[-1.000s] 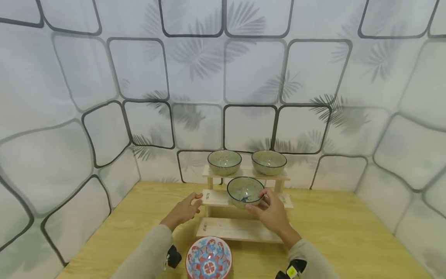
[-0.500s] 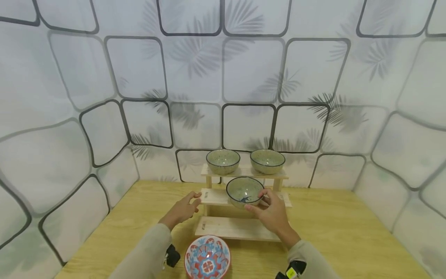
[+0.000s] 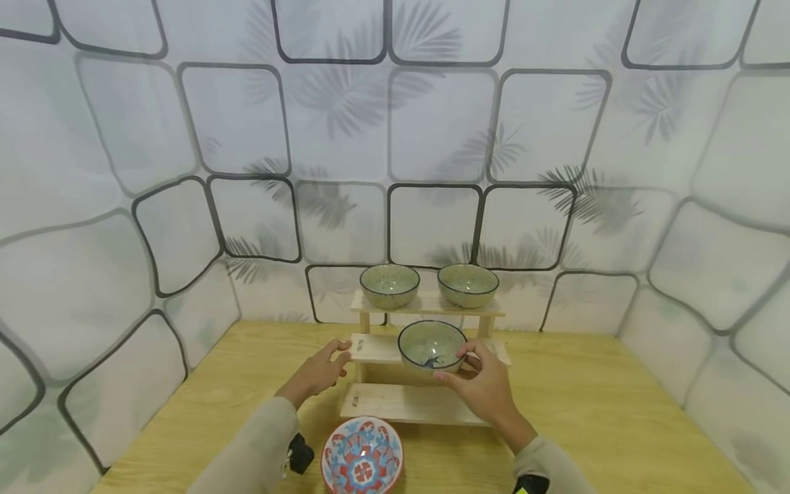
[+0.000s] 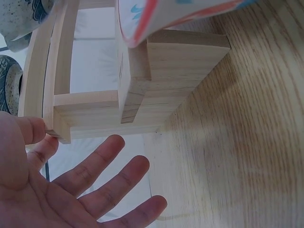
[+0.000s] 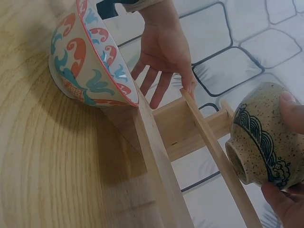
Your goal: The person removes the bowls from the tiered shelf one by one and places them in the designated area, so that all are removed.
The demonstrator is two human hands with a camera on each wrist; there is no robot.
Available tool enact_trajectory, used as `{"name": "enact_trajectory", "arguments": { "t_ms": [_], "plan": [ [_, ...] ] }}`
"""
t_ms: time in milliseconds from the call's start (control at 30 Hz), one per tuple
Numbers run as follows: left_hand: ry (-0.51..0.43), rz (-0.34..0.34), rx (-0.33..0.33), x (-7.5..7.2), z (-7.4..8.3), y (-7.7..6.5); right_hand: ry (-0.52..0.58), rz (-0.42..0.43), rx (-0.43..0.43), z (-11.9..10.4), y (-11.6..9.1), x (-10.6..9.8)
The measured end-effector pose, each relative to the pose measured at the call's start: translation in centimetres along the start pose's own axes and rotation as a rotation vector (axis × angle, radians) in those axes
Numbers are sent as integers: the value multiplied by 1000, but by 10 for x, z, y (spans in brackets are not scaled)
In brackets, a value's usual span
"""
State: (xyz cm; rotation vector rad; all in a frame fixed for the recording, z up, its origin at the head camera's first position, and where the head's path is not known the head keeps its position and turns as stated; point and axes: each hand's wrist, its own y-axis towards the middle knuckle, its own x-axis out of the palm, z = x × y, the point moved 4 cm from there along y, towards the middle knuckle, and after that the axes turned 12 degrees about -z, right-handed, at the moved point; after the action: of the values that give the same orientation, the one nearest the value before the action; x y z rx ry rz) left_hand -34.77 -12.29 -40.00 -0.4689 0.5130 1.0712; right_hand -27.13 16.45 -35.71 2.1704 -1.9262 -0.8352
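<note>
While a pale backdrop (image 3: pixel 345 137), printed with dark rounded outlines and grey feathery leaves, surrounds your work area, a broad yellowish wooden table (image 3: pixel 592 391) with streaked grain spreads beneath your arms. On it stands your pale wooden three-tier stand (image 3: pixel 407 403), its flat, straight-edged boards stepping up toward the back. Your light beige sleeves (image 3: pixel 253 449) reach in from the near side. Between your forearms, nearer the left one, a round white bowl (image 3: pixel 362 456) with a red rim and red and blue motifs sits on the table just in front of the stand.

The speckled grey-green ceramic bowl (image 3: pixel 428 343) with a dark rim is between your two hands, at the right one, over the middle board; you cannot tell from these views whether its foot touches the wood. Its outside carries a dark blue wave-patterned band above a rough-looking foot ring, and a blue figure marks its glossy inside. Two similar speckled bowls (image 3: pixel 389 285) rest side by side on the top board.

Your right hand (image 3: pixel 487 387) holds the grey-green bowl by its right side, fingers at the rim and thumb lower down. Your left hand (image 3: pixel 317 370) pinches the left end of the middle board between thumb and forefinger, the other three fingers spread apart. A small black device (image 3: pixel 300 454) sits at your left wrist.
</note>
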Motion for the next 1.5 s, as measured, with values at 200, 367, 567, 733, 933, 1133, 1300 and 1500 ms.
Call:
{"name": "enact_trajectory", "arguments": {
  "t_ms": [200, 367, 567, 733, 933, 1133, 1300, 1500],
  "plan": [
    [-14, 11, -11, -2, 2, -6, 37, -18, -4, -4, -6, 1],
    [1, 9, -17, -2, 2, -6, 31, -15, 23, -5, -14, -3],
    [4, 4, -26, 0, 0, 0, 0, -35, -50, -1, -21, -8],
    [-6, -6, -28, 3, 0, 3, -20, -29, -67, 6, -26, -13],
    [16, -19, -41, -2, -5, 2, -8, -42, -44, 13, -32, -12],
    [7, -28, -56, -5, -5, 2, 2, -66, -105, 12, -36, -14],
    [-1, -37, -54, -4, -3, 1, 34, -100, -135, 14, -42, -16],
    [14, -27, -60, -5, -3, -1, 64, -144, -173, 17, -48, -15]
  ]
}}
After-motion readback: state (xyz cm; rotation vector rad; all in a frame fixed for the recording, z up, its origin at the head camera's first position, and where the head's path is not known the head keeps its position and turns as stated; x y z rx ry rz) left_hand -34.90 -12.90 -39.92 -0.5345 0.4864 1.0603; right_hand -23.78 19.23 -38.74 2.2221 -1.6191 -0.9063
